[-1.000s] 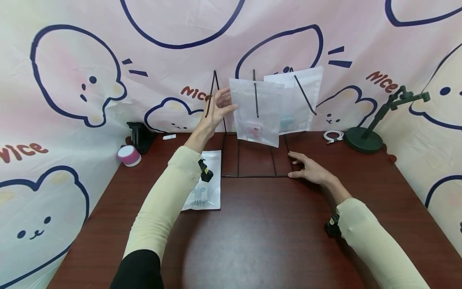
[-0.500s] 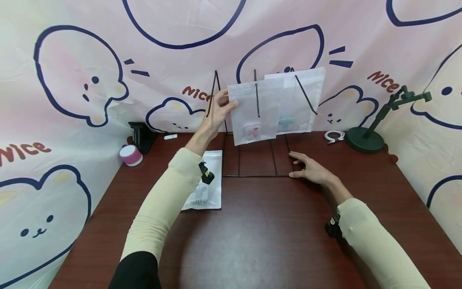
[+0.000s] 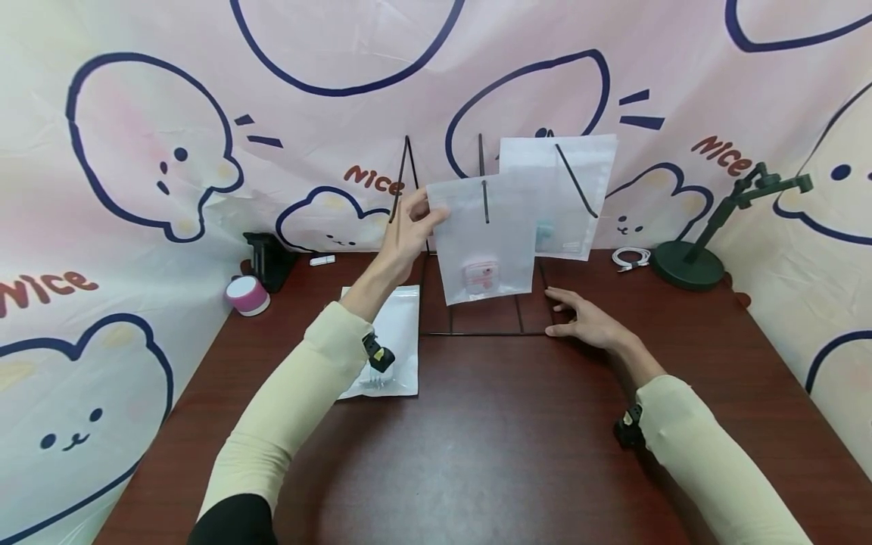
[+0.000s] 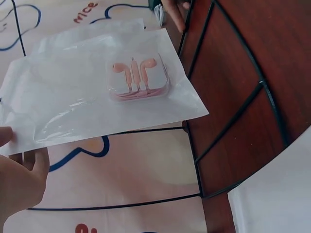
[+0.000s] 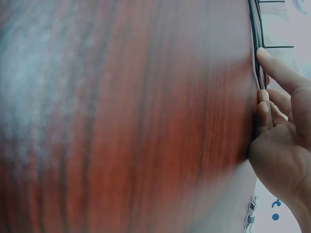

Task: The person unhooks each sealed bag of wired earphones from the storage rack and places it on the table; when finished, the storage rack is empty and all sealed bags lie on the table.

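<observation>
low in the frame, right hand (image 3: 586,322) flat on the counter (image 3: 504,446), fingers relaxed and pressing the front right corner of the black wire rack (image 3: 477,331), likely to steady it. left of centre, another clear pouch (image 3: 388,344) lying flat beside the rack. higher up, left hand (image 3: 409,227) pinching the upper left edge of a frosted pouch with pink earphones (image 3: 485,242), held just off the middle prong. behind, upper centre, a second pouch (image 3: 565,197) hanging on a peg.
</observation>
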The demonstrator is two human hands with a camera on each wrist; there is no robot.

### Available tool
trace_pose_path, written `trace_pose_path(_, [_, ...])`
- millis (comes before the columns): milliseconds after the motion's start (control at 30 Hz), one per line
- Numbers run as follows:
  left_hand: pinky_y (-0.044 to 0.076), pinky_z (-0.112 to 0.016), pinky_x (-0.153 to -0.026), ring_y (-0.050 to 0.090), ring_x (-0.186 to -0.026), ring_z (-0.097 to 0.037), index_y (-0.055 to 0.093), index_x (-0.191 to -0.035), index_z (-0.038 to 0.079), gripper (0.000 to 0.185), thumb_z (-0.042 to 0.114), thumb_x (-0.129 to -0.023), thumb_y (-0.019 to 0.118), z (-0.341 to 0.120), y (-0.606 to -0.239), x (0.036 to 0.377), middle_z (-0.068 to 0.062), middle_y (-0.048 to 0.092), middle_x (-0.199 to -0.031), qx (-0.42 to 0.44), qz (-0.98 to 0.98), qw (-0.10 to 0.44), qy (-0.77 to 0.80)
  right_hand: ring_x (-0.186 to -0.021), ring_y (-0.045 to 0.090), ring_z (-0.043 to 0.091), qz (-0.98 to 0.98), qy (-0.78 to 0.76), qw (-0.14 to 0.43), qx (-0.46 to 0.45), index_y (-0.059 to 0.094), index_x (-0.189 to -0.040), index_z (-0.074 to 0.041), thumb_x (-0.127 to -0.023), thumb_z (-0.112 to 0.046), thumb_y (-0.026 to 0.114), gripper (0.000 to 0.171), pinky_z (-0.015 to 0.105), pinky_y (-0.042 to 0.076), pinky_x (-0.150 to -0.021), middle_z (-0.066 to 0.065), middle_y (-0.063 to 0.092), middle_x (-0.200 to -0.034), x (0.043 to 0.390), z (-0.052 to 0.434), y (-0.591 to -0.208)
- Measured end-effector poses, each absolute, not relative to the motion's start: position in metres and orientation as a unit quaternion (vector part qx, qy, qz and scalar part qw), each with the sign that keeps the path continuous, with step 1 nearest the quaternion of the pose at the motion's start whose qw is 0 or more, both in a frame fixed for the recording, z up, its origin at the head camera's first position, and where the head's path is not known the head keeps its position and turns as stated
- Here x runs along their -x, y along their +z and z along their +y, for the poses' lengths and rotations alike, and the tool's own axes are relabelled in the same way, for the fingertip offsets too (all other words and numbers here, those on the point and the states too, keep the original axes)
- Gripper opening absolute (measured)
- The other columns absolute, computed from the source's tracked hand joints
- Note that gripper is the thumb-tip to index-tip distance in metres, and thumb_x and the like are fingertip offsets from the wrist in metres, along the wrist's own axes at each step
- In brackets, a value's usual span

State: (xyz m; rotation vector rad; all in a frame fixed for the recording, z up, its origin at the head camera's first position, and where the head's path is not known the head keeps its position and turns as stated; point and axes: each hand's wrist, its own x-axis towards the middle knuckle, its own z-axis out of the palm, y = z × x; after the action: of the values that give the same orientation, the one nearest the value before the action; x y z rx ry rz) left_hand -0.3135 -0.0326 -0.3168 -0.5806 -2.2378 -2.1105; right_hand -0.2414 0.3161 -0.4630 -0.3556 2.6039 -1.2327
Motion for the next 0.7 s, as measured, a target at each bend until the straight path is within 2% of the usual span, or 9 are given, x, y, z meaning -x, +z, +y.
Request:
trace_pose_path(100, [0.046,-0.037,-0.098,0.06,-0.108,-0.017,0.066,-0.137,0.016,0.037,0.023,-0.1,0.068,-0.037,-0.318,0.304,-0.008,0.07,-0.123,0.18,-0.723,0.004,-0.667,-0.143,0.04,0.042,0.891,-0.422,0.12,0.117,0.027,-0.164,-0.004,-0.097,-0.02,0.076,0.084,0.052,0.043,-0.103,0.022,0.022,-0.167,0.242,0.317,-0.464])
trace_pose_path(433, [0.047,-0.04,-0.098,0.062,-0.108,-0.018,0.072,-0.127,0.014,0.03,0.022,-0.099,0.071,-0.047,-0.321,0.274,-0.003,0.074,-0.116,0.199,-0.707,-0.001,-0.678,-0.143,0.04,0.041,0.886,-0.433,0.118,0.114,0.027,-0.164,-0.005,-0.096,-0.019,0.076,0.085,0.053,0.042,-0.105,0.022,0.025,-0.166,0.242,0.319,-0.465])
trace_pose_path(567, [0.049,-0.039,-0.096,0.062,-0.105,-0.017,0.073,-0.121,0.011,0.024,0.021,-0.099,0.071,-0.05,-0.321,0.263,-0.001,0.073,-0.112,0.191,-0.707,-0.005,-0.681,-0.143,0.039,0.042,0.885,-0.435,0.116,0.114,0.026,-0.164,-0.004,-0.096,-0.02,0.076,0.085,0.052,0.042,-0.104,0.023,0.027,-0.164,0.241,0.318,-0.465])
trace_pose_path(700, [0.052,-0.037,-0.092,0.064,-0.103,-0.018,0.072,-0.121,0.009,0.025,0.019,-0.099,0.072,-0.052,-0.32,0.253,0.0,0.073,-0.111,0.183,-0.698,-0.007,-0.692,-0.143,0.04,0.041,0.885,-0.437,0.116,0.114,0.027,-0.164,-0.005,-0.097,-0.021,0.076,0.085,0.051,0.042,-0.104,0.023,0.027,-0.164,0.241,0.316,-0.464])
